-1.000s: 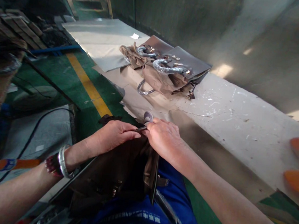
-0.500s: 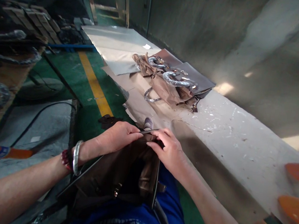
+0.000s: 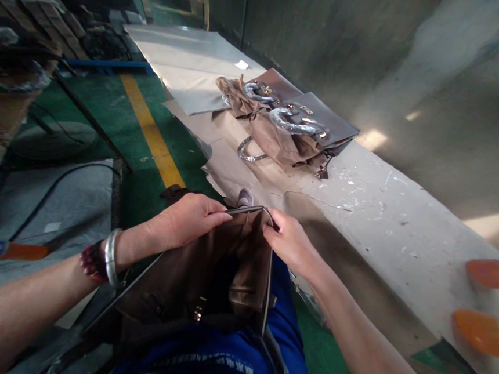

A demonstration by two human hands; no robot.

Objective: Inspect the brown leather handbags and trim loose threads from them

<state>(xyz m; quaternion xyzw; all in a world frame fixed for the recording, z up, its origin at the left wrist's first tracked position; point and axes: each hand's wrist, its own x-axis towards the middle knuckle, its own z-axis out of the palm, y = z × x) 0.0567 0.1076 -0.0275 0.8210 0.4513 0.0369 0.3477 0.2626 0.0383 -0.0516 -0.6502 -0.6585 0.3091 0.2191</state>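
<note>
A brown handbag (image 3: 181, 262) rests on my lap against blue clothing, its mouth facing up and its inside dark. My left hand (image 3: 197, 217) pinches the bag's far rim on the left, thumb on top. At the far right corner of the same rim, my right hand (image 3: 291, 237) grips the edge between thumb and fingers. The rim stretches between both hands and bends near the right one. A small gold-coloured metal fitting (image 3: 199, 309) shows on the bag's near side. The bag's lower part is hidden.
On the paper-covered table (image 3: 385, 234) lie more brown bags (image 3: 275, 134) with plastic-wrapped handles. Bottles of orange liquid (image 3: 483, 332) stand at the right; another orange bottle (image 3: 25, 252) is at left. A yellow line (image 3: 150, 129) crosses the green floor.
My hands have moved apart along the rim, the right one reaching the corner. The bag's mouth is spread wider. The view has shifted slightly.
</note>
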